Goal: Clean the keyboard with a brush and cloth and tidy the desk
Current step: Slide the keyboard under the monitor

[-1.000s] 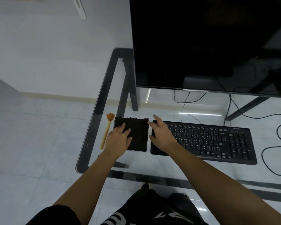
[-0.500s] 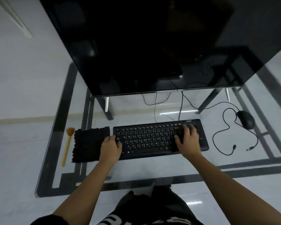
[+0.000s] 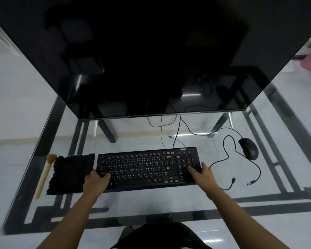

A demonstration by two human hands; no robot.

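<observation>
The monitor runs past the top edge, and the keyboard key legends are too small to read.

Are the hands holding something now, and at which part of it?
Both hold the keyboard by its ends: the left hand at the near-left corner, the right hand at the right end, fingers over the number keys.

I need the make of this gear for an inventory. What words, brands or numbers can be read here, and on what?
"acer": faint logo at the top right corner of the black keyboard, only just legible.
Key legends on the keyboard: white marks, too small and blurred to read.
White print on the black garment at the bottom edge: cut off, unreadable.
Black mouse and black monitor: no text visible.
</observation>
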